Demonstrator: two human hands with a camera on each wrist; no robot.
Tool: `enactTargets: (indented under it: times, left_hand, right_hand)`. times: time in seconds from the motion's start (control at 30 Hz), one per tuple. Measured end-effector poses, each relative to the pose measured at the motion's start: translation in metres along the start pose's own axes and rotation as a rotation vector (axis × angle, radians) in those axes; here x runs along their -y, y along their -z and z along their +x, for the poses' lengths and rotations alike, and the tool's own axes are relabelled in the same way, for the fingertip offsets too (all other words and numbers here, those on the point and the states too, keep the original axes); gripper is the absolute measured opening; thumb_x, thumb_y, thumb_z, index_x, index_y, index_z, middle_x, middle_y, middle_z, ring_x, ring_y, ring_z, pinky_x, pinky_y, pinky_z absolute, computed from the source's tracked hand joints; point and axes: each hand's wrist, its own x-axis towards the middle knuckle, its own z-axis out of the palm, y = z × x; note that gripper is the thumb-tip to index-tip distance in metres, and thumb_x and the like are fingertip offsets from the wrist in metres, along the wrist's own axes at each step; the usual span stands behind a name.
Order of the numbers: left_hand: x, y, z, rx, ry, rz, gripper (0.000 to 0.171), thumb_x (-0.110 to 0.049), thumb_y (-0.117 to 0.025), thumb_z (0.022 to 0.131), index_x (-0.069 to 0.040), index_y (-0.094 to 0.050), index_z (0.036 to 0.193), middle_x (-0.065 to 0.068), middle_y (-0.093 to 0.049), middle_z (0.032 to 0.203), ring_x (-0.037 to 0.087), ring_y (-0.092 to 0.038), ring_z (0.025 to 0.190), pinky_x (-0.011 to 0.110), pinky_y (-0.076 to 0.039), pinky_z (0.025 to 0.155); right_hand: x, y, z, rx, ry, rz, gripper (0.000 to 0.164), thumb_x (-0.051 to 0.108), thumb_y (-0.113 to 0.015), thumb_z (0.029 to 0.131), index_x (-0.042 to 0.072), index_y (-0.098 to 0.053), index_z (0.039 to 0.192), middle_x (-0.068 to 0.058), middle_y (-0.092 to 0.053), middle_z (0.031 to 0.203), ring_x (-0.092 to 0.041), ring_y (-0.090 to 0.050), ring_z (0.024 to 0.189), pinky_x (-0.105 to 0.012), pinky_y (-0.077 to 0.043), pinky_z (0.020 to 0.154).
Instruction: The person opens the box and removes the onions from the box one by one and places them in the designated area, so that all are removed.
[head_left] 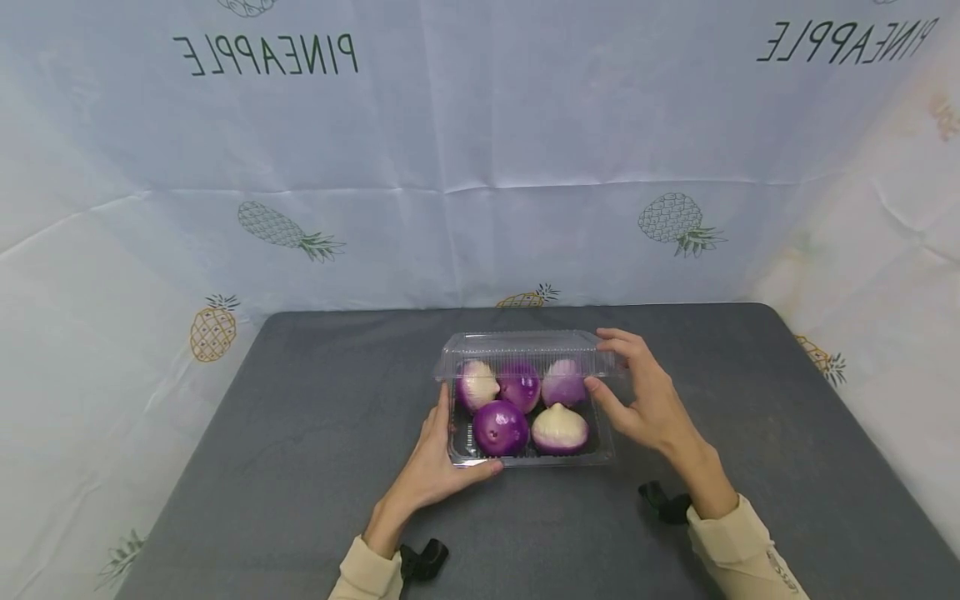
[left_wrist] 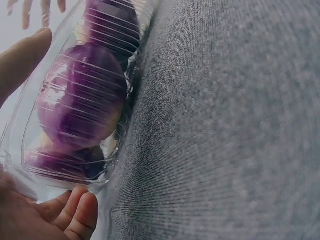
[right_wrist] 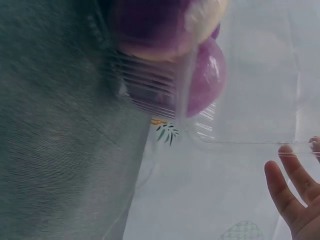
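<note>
A clear plastic container [head_left: 465, 461] holds several glossy purple-and-white onions [head_left: 501, 428]. Its clear lid [head_left: 517, 343] is raised and tilted at the back. My left hand [head_left: 433, 467] grips the container's front left corner, thumb on the front rim and fingers along the left side. In the left wrist view, the thumb [left_wrist: 25, 60] and fingers [left_wrist: 80, 210] lie on either side of it. At the lid's right end, my right hand [head_left: 645, 400] holds the edge between spread thumb and fingers. Its fingertips [right_wrist: 286, 150] meet the lid's edge in the right wrist view.
The container stands toward the back of a dark grey table [head_left: 315, 417]. A pale cloth [head_left: 465, 125] printed with pineapples hangs behind and at both sides. Black straps [head_left: 425, 560] circle both wrists, below beige sleeves [head_left: 367, 575].
</note>
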Motion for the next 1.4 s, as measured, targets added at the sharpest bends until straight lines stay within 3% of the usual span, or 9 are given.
enactTargets:
  times: [0.13, 0.27, 0.37, 0.43, 0.6, 1.0, 1.4]
  left_hand:
    - [0.000, -0.001, 0.000, -0.001, -0.006, -0.007, 0.138, -0.051, -0.090, 0.069, -0.008, -0.001, 0.165, 0.020, -0.037, 0.158, 0.028, -0.052, 0.126, 0.053, -0.047, 0.104]
    - [0.001, -0.001, -0.001, -0.004, -0.014, -0.007, 0.138, -0.051, -0.090, 0.069, -0.007, 0.000, 0.165, 0.020, -0.039, 0.156, 0.027, -0.052, 0.124, 0.052, -0.048, 0.103]
    - [0.002, -0.002, -0.001, -0.005, -0.022, -0.005, 0.138, -0.051, -0.090, 0.070, -0.005, 0.000, 0.165, 0.021, -0.040, 0.155, 0.027, -0.052, 0.123, 0.053, -0.049, 0.101]
    - [0.002, -0.001, -0.002, -0.004, -0.021, -0.007, 0.138, -0.051, -0.090, 0.071, -0.005, 0.000, 0.165, 0.021, -0.039, 0.156, 0.028, -0.052, 0.124, 0.054, -0.048, 0.101]
    - [0.002, -0.001, -0.002, 0.000, -0.027, -0.010, 0.138, -0.051, -0.089, 0.071, -0.004, 0.001, 0.164, 0.021, -0.040, 0.154, 0.027, -0.051, 0.122, 0.053, -0.048, 0.101]
    - [0.001, -0.001, -0.003, 0.005, -0.001, -0.030, 0.138, -0.049, -0.090, 0.070, -0.006, 0.001, 0.165, 0.022, -0.034, 0.160, 0.030, -0.051, 0.126, 0.055, -0.047, 0.104]
    - [-0.001, -0.002, -0.004, 0.003, 0.013, -0.027, 0.138, -0.051, -0.090, 0.070, -0.010, 0.001, 0.165, 0.019, -0.034, 0.161, 0.029, -0.050, 0.127, 0.056, -0.047, 0.105]
  right_hand:
    - [-0.007, -0.002, 0.012, -0.041, 0.033, 0.031, 0.060, 0.050, -0.050, 0.105, -0.003, -0.051, 0.133, -0.022, -0.057, 0.137, -0.029, -0.057, 0.110, -0.026, -0.046, 0.084]
    - [-0.013, -0.004, 0.022, -0.058, 0.030, 0.041, 0.045, 0.013, -0.068, 0.098, -0.005, -0.050, 0.135, -0.023, -0.057, 0.134, -0.029, -0.056, 0.108, -0.023, -0.048, 0.082]
    - [-0.018, -0.006, 0.028, -0.071, 0.029, 0.013, 0.056, -0.016, -0.070, 0.083, -0.007, -0.047, 0.133, -0.025, -0.056, 0.129, -0.030, -0.059, 0.106, -0.030, -0.055, 0.074]
    - [-0.022, -0.007, 0.032, -0.079, 0.028, -0.007, 0.058, -0.021, -0.068, 0.082, -0.007, -0.044, 0.132, -0.026, -0.055, 0.127, -0.032, -0.062, 0.103, -0.039, -0.057, 0.069]
    - [-0.032, -0.010, 0.038, -0.074, -0.018, -0.021, 0.059, -0.023, -0.062, 0.086, -0.004, -0.038, 0.137, -0.029, -0.051, 0.128, -0.039, -0.067, 0.100, -0.049, -0.058, 0.068]
    - [-0.049, -0.015, 0.053, -0.035, -0.081, 0.004, 0.080, -0.019, -0.064, 0.087, 0.002, -0.027, 0.156, -0.025, -0.056, 0.109, -0.038, -0.065, 0.093, -0.050, -0.058, 0.077]
    - [-0.063, -0.027, 0.061, 0.087, -0.227, -0.005, 0.099, -0.015, -0.067, 0.087, -0.001, -0.005, 0.163, -0.027, -0.049, 0.117, -0.038, -0.064, 0.093, -0.050, -0.058, 0.083]
